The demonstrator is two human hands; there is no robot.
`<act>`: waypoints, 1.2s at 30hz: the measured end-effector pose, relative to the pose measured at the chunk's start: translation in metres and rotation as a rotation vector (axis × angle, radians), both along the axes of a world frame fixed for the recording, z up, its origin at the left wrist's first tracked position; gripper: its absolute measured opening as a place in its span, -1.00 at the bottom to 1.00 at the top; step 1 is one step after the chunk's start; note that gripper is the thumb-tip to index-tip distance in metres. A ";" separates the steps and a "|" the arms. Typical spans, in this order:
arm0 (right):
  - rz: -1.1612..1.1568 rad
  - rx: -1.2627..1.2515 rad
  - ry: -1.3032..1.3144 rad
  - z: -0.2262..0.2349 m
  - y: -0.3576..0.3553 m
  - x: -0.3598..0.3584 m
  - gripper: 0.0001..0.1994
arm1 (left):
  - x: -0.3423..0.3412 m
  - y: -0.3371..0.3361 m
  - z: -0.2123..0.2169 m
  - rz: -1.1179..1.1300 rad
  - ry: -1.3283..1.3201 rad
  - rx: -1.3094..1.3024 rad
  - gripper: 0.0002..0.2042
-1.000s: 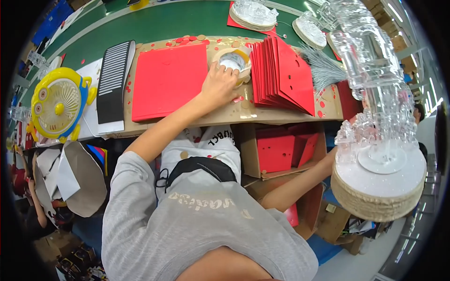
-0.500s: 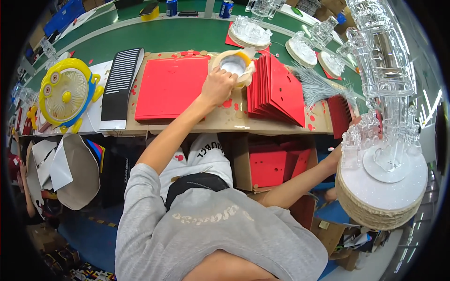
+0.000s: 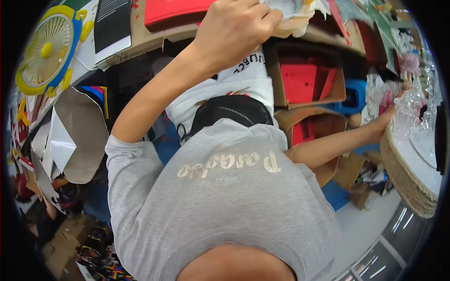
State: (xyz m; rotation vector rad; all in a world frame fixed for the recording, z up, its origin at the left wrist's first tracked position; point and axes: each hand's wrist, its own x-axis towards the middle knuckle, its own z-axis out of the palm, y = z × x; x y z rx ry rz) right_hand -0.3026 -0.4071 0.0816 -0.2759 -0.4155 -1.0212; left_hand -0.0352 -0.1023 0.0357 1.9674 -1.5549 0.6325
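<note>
While my left hand clamps the tape roll on the far side, I should keep the clear ornament level at right — whether my right hand grips it, I can't tell.

Lettering on grey shirt, white trousers; handwriting on cardboard.

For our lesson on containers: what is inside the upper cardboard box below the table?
The upper cardboard box holds flat-looking red pieces, one with a dark spot. Its bottom and anything behind those pieces are covered, so cannot be told.
</note>
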 end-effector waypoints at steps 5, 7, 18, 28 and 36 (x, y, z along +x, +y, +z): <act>-0.074 0.012 0.082 -0.027 0.034 -0.042 -0.43 | -0.044 0.042 -0.038 -0.101 -0.029 -0.073 -0.82; -0.087 0.012 0.105 -0.037 0.039 -0.053 -0.43 | -0.051 0.049 -0.065 -0.110 0.013 -0.042 -0.81; -0.025 0.058 0.176 -0.119 -0.008 -0.088 -0.44 | -0.068 0.030 -0.191 0.058 0.124 0.191 -0.83; 0.190 0.082 0.228 -0.174 -0.061 -0.062 -0.44 | -0.109 0.045 -0.263 0.168 0.211 0.393 -0.85; 0.329 0.057 0.312 -0.183 -0.066 -0.025 -0.44 | -0.159 0.064 -0.284 0.308 0.198 0.441 -0.90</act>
